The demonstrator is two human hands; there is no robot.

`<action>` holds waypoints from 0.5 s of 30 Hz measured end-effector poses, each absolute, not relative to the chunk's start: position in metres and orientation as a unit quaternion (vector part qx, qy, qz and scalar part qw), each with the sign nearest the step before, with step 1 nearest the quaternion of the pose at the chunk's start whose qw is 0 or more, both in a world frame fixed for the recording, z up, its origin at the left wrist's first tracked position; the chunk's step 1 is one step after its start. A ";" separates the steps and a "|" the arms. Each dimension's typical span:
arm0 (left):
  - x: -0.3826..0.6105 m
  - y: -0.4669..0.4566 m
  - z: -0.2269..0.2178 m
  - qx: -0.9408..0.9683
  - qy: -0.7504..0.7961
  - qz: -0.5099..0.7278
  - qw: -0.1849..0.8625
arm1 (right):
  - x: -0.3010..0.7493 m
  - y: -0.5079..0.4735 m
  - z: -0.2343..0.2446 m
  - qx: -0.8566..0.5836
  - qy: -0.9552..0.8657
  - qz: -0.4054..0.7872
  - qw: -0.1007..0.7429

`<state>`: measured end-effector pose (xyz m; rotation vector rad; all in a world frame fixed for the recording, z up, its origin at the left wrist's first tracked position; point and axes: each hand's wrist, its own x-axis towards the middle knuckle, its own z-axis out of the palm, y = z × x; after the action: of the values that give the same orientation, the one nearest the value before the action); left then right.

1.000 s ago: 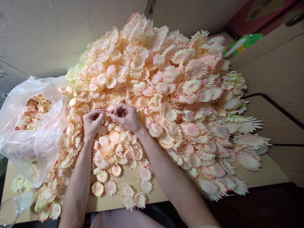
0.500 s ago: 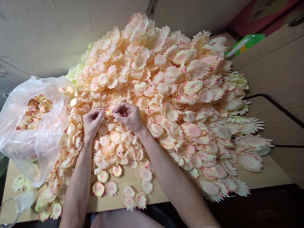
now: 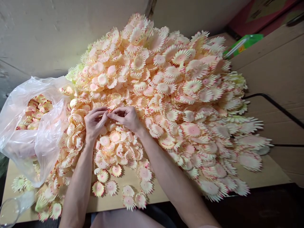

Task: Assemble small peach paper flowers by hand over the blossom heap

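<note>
In the middle of the head view, my left hand [image 3: 95,122] and my right hand [image 3: 127,118] meet, thumbs and forefingers pinched together. A small reddish bit shows at the fingertips, but the fingers hide most of it and I cannot make it out. All around and beneath both hands lies a large heap of artificial flower petal discs [image 3: 192,129], cream and pale pink with fringed, red-tipped edges. A smaller cluster of the same discs [image 3: 115,136] spreads between my forearms. Several single discs [image 3: 111,187] lie flat toward the front edge.
At left sits a translucent plastic bag [image 3: 47,142] with folded red-edged flower pieces [image 3: 38,109] inside. A clear cup [image 3: 10,210] lies at the wooden table's [image 3: 99,204] front left corner. Cardboard [image 3: 273,69], a black bar [image 3: 280,107] and a green packet [image 3: 244,46] stand at right.
My right hand has moved slightly left, and the left hand has turned and curled its fingers. The fingertips, earlier a little apart around a small piece, now touch.
</note>
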<state>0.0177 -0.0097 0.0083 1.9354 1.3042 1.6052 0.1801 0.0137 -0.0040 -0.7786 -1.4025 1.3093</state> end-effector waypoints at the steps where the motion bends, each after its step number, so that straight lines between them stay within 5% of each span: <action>1: 0.018 -0.010 0.008 0.675 0.452 0.562 0.154 | 0.180 0.015 -0.004 -0.315 -0.579 0.555 0.508; 15: 0.021 -0.012 0.014 0.630 0.476 0.570 0.227 | 0.188 0.018 -0.001 -0.287 -0.578 0.594 0.481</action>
<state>0.0209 -0.0116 0.0136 1.7369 1.3127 1.5696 0.1884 0.0184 -0.0006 -0.6993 -1.4102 1.4484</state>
